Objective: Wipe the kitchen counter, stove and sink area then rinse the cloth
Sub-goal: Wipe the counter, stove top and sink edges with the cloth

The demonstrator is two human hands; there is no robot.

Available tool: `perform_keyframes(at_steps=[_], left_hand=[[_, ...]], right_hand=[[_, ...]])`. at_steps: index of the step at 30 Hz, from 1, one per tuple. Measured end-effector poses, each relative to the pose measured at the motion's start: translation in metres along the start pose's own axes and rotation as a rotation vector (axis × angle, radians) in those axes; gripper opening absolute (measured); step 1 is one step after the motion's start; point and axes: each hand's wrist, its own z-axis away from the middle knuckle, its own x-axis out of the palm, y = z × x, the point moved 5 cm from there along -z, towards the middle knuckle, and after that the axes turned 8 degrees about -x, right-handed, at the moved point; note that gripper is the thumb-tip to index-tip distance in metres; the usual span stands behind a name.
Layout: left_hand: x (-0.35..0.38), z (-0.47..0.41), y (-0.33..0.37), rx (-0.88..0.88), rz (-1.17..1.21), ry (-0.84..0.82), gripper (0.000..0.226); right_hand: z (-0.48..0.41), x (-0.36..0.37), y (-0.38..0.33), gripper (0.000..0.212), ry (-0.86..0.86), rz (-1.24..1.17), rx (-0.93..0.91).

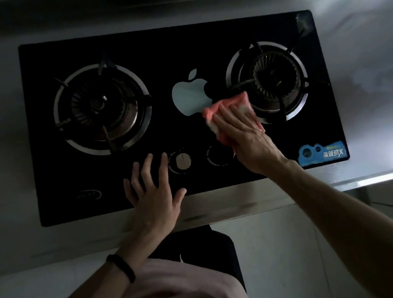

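Observation:
A black glass gas stove with two burners is set into a steel counter. My right hand lies flat with straight fingers on a pink and white cloth, pressing it on the glass between the pale apple-shaped mark and the right burner. My left hand rests open, fingers spread, on the stove's front part beside the left knob. The cloth's lower part is hidden under my right hand.
The left burner has a raised pot stand, as does the right one. A second knob ring sits partly under my right wrist. A blue sticker marks the stove's front right corner. The counter's front edge runs below the stove.

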Motion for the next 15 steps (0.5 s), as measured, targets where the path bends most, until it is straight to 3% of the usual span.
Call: perform_keyframes(at_steps=[4, 9, 15], left_hand=[[0.0, 0.001, -0.001, 0.022, -0.045, 0.037, 0.101], [0.002, 0.0, -0.002, 0.053, -0.024, 0.03, 0.1], [0.001, -0.001, -0.003, 0.069, -0.008, 0.024, 0.099]], right_hand=[[0.009, 0.012, -0.006, 0.066, 0.09, -0.024, 0.085], [0.096, 0.034, -0.007, 0.059, 0.203, -0.049, 0.309], [0.147, 0.009, 0.052, 0.057, 0.31, -0.086, 0.531]])
